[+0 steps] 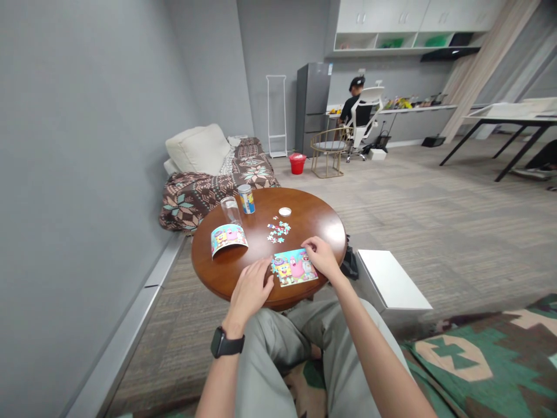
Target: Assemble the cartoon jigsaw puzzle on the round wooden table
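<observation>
A mostly assembled jigsaw puzzle (295, 269) with colourful cartoon figures lies flat near the front edge of the round table. My left hand (252, 287) is beside its left edge, thumb apart from the fingers; whether the fingertips touch a piece is too small to tell. My right hand (321, 257) rests its fingertips on the upper right corner of the puzzle. Beyond it, several loose jigsaw pieces (279, 232) are scattered on the wood. A curved picture card (229, 237) with the same cartoon figures stands arched to the left.
On the round brown table (256, 200) are a clear glass (231, 210), a cartoon-printed tin (246, 200) and a round lid (285, 212). A white box (391, 278) stands right of the table. A covered couch (217, 174) is behind; a person (350, 107) sits farther back.
</observation>
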Demonstrator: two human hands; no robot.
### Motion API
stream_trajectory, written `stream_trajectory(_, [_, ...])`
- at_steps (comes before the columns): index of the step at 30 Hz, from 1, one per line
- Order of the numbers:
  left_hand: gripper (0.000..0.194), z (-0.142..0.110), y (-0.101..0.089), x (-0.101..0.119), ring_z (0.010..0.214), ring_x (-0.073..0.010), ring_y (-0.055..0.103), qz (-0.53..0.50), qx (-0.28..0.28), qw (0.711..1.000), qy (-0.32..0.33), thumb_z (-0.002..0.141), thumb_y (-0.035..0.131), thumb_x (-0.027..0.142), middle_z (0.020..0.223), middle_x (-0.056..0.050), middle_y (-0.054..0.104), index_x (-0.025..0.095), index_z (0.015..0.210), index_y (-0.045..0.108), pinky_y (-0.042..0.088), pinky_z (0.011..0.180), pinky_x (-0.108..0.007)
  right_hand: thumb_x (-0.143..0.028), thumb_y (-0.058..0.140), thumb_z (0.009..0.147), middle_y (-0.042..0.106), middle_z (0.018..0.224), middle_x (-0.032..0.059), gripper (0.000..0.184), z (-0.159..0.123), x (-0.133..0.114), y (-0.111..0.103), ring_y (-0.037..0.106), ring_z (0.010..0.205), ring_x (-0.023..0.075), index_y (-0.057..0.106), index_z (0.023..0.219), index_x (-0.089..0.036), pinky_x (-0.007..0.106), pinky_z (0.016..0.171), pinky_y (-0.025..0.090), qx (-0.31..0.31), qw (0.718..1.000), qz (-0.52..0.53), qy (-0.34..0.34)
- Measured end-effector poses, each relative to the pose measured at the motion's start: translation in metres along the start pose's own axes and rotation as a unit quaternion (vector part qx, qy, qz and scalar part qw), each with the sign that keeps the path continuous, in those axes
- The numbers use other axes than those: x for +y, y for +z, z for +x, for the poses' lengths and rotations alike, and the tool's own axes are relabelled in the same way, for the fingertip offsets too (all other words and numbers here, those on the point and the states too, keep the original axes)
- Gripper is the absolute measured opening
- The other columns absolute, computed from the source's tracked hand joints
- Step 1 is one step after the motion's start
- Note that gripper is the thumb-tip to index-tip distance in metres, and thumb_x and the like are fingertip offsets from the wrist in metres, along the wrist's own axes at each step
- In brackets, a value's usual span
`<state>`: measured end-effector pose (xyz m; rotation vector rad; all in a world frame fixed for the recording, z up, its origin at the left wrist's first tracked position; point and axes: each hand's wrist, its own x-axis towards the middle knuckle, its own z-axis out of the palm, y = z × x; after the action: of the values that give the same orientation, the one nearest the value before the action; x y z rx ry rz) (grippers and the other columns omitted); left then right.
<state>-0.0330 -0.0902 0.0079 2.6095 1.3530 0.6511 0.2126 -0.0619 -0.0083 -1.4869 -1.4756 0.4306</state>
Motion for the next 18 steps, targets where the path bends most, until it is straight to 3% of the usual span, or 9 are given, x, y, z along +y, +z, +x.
stream_trajectory(3, [0.048, -0.001, 0.001, 0.001, 0.127, -0.0226, 0.056, 0.004, 0.017, 1.000, -0.003, 0.094, 0.046, 0.021, 0.139, -0.010, 0.060, 0.019, 0.142, 0.043, 0.043, 0.109, -0.042, -0.021, 0.046, 0.080, 0.067, 0.082, 0.0045, 0.022, 0.000, 0.001, 0.001, 0.062, 0.077, 0.0190, 0.068, 0.077, -0.020, 0.033, 0.076, 0.048, -0.001, 1.000, -0.003, -0.004])
stream_trajectory(8, [0.045, -0.002, 0.005, 0.004, 0.128, -0.0240, 0.055, 0.095, 0.017, 0.995, 0.034, 0.095, 0.041, 0.018, 0.138, -0.013, 0.060, 0.013, 0.139, 0.046, 0.042, 0.108, -0.041, -0.018, 0.047, 0.079, 0.066, 0.080, 0.0035, 0.022, 0.001, 0.003, 0.001, 0.060, 0.073, 0.0175, 0.068, 0.077, -0.020, 0.031, 0.075, 0.047, -0.005, 1.000, -0.013, -0.009])
stream_trajectory(14, [0.048, 0.003, -0.005, 0.007, 0.123, -0.0266, 0.054, 0.199, -0.040, 0.972, 0.118, 0.097, 0.039, 0.022, 0.136, -0.015, 0.059, 0.010, 0.144, 0.041, 0.045, 0.097, -0.039, -0.013, 0.047, 0.078, 0.068, 0.083, 0.0040, 0.023, 0.001, 0.003, 0.003, 0.062, 0.077, 0.0177, 0.069, 0.077, -0.020, 0.030, 0.075, 0.047, 0.000, 1.000, -0.018, -0.009])
stream_trajectory(18, [0.048, 0.008, -0.013, 0.008, 0.117, -0.0270, 0.055, 0.231, -0.074, 0.960, 0.137, 0.097, 0.038, 0.023, 0.131, -0.016, 0.060, 0.008, 0.143, 0.042, 0.046, 0.089, -0.038, -0.012, 0.047, 0.077, 0.068, 0.084, 0.0047, 0.023, 0.001, -0.001, 0.002, 0.062, 0.078, 0.0179, 0.069, 0.078, -0.019, 0.030, 0.076, 0.046, -0.004, 0.999, -0.034, -0.003])
